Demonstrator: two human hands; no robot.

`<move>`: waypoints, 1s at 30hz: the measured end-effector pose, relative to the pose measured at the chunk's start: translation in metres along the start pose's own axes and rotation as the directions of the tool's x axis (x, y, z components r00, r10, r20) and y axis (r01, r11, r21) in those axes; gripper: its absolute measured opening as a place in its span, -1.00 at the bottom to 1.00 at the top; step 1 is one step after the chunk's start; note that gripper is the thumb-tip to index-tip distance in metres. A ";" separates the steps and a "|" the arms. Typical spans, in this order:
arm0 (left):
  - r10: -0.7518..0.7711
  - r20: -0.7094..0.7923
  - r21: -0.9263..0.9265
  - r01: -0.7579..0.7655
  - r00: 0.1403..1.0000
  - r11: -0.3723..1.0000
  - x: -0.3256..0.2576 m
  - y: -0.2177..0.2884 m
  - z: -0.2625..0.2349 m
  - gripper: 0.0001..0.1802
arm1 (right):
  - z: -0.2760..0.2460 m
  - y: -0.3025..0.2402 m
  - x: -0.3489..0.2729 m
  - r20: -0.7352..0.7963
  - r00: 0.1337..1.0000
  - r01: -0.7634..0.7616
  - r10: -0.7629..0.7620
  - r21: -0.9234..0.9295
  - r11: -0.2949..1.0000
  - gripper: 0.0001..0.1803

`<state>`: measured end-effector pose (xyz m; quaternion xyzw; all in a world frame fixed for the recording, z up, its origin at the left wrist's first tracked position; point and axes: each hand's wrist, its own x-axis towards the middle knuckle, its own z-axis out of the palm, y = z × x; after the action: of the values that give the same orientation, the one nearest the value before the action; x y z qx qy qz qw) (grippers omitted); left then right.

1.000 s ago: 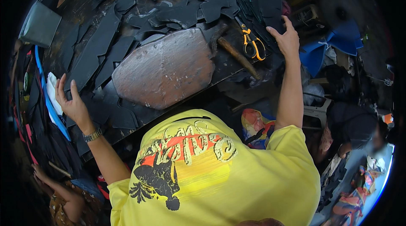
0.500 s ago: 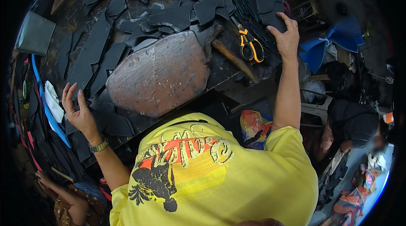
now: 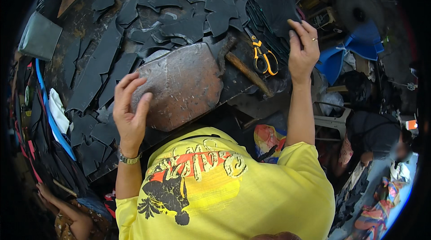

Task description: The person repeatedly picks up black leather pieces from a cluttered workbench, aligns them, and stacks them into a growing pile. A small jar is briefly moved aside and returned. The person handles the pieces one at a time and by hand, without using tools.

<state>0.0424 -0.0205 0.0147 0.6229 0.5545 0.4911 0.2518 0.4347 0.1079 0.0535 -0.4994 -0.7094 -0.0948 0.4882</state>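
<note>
My left hand is open, its fingers spread over the left edge of a worn reddish-brown slab. At the upper right, my right hand pinches the near end of a black sheet piece, which is smeared by motion. A stack of narrow black pieces lies left of that hand. Orange-and-black scissors rest between the stack and a hammer, whose wooden handle points toward me at the slab's right side.
Many cut black pieces cover the dark table beyond the slab, with more scraps at its left. A grey box stands at the far left. Another person's arm shows at lower left. A fan and a blue object are at right.
My left hand has moved right, from the scraps at the table's left to the slab's edge. My right fingers have drawn together on the black piece, which has shifted.
</note>
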 end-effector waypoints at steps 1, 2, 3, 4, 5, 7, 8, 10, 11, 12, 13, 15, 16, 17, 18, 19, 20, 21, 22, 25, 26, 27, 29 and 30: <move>-0.042 0.065 -0.056 0.046 0.997 0.997 0.001 0.003 0.005 -0.58 | -0.001 -0.015 -0.001 0.013 0.999 0.047 -0.047 0.045 0.998 -0.69; -0.099 0.129 -0.224 0.126 0.987 0.967 0.003 0.004 0.012 -0.43 | -0.002 -0.031 -0.005 0.041 0.997 0.060 -0.065 0.109 0.992 -0.68; -0.163 0.143 -0.323 0.202 0.976 0.925 0.005 0.005 0.017 -0.40 | -0.002 -0.046 -0.010 0.066 0.994 0.072 -0.085 0.173 0.982 -0.67; -0.225 0.161 -0.417 0.273 0.961 0.867 0.006 0.003 0.021 -0.36 | -0.002 -0.060 -0.017 0.129 0.991 -0.012 -0.021 0.252 0.968 -0.68; -0.282 0.185 -0.504 0.338 0.941 0.795 0.008 0.001 0.024 -0.32 | -0.002 -0.073 -0.024 0.214 0.976 -0.116 0.049 0.310 0.944 -0.69; -0.352 0.182 -0.627 0.385 0.918 0.677 0.011 -0.006 0.026 -0.30 | 0.004 -0.088 -0.036 0.362 0.930 -0.247 0.063 0.490 0.836 -0.71; -0.374 0.173 -0.676 0.386 0.911 0.628 0.011 -0.010 0.025 -0.33 | 0.009 -0.092 -0.041 0.442 0.896 -0.288 0.027 0.535 0.794 -0.71; -0.387 0.201 -0.753 0.395 0.900 0.526 0.010 -0.016 0.020 -0.45 | 0.016 -0.097 -0.051 0.566 0.824 -0.374 -0.034 0.588 0.717 -0.71; -0.403 0.189 -0.736 0.401 0.895 0.545 0.009 -0.019 0.017 -0.49 | 0.018 -0.097 -0.054 0.602 0.798 -0.392 -0.035 0.563 0.728 -0.70; -0.421 0.175 -0.718 0.408 0.890 0.564 0.007 -0.021 0.016 -0.53 | 0.020 -0.095 -0.056 0.630 0.776 -0.410 -0.038 0.548 0.729 -0.69; -0.497 0.162 -0.689 0.458 0.852 0.562 0.004 -0.023 0.015 -0.57 | 0.022 -0.092 -0.056 0.658 0.752 -0.429 -0.040 0.534 0.729 -0.68; -0.466 0.129 -0.703 0.412 0.875 0.579 0.000 -0.024 0.014 -0.70 | 0.021 -0.076 -0.047 0.645 0.763 -0.381 0.043 0.395 0.836 -0.65; -0.471 0.138 -0.686 0.427 0.871 0.589 -0.003 -0.024 0.012 -0.71 | 0.019 -0.064 -0.040 0.572 0.809 -0.382 0.133 0.341 0.859 -0.67; -0.469 0.154 -0.679 0.438 0.870 0.588 -0.005 -0.023 0.010 -0.72 | 0.023 -0.047 -0.027 0.437 0.876 -0.360 0.203 0.315 0.878 -0.67; -0.495 0.157 -0.648 0.467 0.855 0.601 -0.007 -0.023 0.008 -0.73 | 0.024 -0.028 -0.014 0.338 0.879 -0.429 0.338 0.247 0.869 -0.65; -0.514 0.166 -0.628 0.493 0.841 0.603 -0.009 -0.022 0.006 -0.74 | 0.022 -0.007 0.000 0.277 0.878 -0.443 0.390 0.160 0.882 -0.59; -0.525 0.184 -0.624 0.512 0.831 0.591 -0.011 -0.022 0.005 -0.75 | 0.024 0.015 0.014 0.176 0.874 -0.447 0.452 -0.070 0.892 -0.46; -0.529 0.180 -0.564 0.528 0.829 0.635 -0.013 -0.023 0.003 -0.76 | 0.024 0.034 0.024 0.137 0.839 -0.465 0.526 -0.318 0.826 -0.25; -0.526 0.185 -0.521 0.536 0.830 0.664 -0.014 -0.024 0.002 -0.77 | 0.029 0.050 0.030 0.118 0.855 -0.418 0.506 -0.421 0.805 -0.20; -0.507 0.090 -0.574 0.460 0.857 0.677 -0.021 -0.026 0.000 -0.79 | 0.040 0.081 0.032 0.176 0.805 -0.428 0.567 -0.490 0.760 -0.11; -0.501 0.041 -0.618 0.416 0.865 0.667 -0.024 -0.027 0.000 -0.80 | 0.043 0.086 0.031 0.212 0.776 -0.450 0.594 -0.474 0.757 -0.09; -0.503 0.015 -0.647 0.391 0.864 0.654 -0.025 -0.029 -0.002 -0.78 | 0.046 0.089 0.030 0.194 0.807 -0.424 0.558 -0.468 0.775 -0.09; -0.517 -0.036 -0.706 0.344 0.855 0.619 -0.026 -0.032 -0.010 -0.74 | 0.051 0.093 0.026 0.142 0.876 -0.354 0.461 -0.460 0.815 -0.10; -0.482 -0.022 -0.715 0.323 0.876 0.620 -0.026 -0.033 -0.015 -0.68 | 0.052 0.095 0.025 0.095 0.898 -0.353 0.429 -0.426 0.833 -0.12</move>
<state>0.0173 -0.0398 -0.0166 0.2856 0.4790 0.6554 0.5093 0.4785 0.2017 0.0134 -0.7296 -0.5998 -0.0879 0.3167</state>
